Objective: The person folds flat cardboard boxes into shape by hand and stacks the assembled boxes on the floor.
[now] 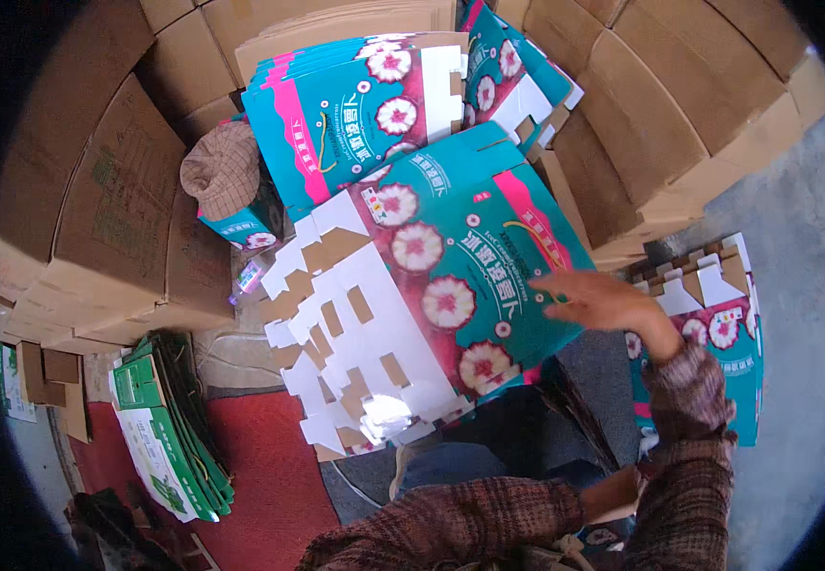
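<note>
your right hand (598, 300), fingers spread wide, is pressing flat on the teal carton sheet (451, 285) at its right edge, steadying it; i cannot tell your left hand's fingers.

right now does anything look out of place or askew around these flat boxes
A brown checked cloth cap sits on a small teal printed box beside the stacked teal flat cartons. The top flat teal flowered carton, under the right hand, lies skewed.

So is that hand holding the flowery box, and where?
The right hand lies flat on the right edge of the teal carton, fingers spread. Whether it grips cannot be told. The left hand is not visible.
</note>
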Demonstrator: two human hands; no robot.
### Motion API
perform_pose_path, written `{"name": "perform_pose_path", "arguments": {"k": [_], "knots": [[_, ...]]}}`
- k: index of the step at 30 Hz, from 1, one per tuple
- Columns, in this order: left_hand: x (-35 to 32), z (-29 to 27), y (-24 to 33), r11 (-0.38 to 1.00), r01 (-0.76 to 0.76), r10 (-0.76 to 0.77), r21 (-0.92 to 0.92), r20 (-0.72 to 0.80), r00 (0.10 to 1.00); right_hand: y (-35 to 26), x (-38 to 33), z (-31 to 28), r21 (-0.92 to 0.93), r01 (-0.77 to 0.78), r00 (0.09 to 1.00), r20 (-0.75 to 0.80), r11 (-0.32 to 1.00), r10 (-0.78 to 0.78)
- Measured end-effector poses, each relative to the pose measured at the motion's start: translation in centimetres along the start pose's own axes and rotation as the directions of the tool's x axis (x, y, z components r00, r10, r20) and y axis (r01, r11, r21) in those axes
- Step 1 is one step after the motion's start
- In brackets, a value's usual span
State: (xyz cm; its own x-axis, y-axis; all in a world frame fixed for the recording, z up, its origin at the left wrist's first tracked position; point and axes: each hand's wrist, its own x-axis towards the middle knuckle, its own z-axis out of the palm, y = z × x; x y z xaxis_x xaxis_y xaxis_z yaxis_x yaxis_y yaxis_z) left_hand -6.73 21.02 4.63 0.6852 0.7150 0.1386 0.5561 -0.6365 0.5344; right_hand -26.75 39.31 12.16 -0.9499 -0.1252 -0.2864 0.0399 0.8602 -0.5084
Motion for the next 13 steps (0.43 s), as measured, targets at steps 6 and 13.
{"name": "perform_pose_path", "arguments": {"k": [6, 13], "knots": [[-0.5, 2.3, 3.3, 0.96, 0.152, -0.035, 0.235, -0.436, 0.899, -6.5, -15.4, 3.6, 0.061, -0.188, 0.971, -0.136, 0.98, 0.195], [0.7, 3.6, 6.0, 0.925, 0.265, -0.054, 0.271, -0.597, 0.8, -11.5, -31.6, 12.1, 0.388, -0.523, 0.805, -0.069, 0.759, 0.59]]}}
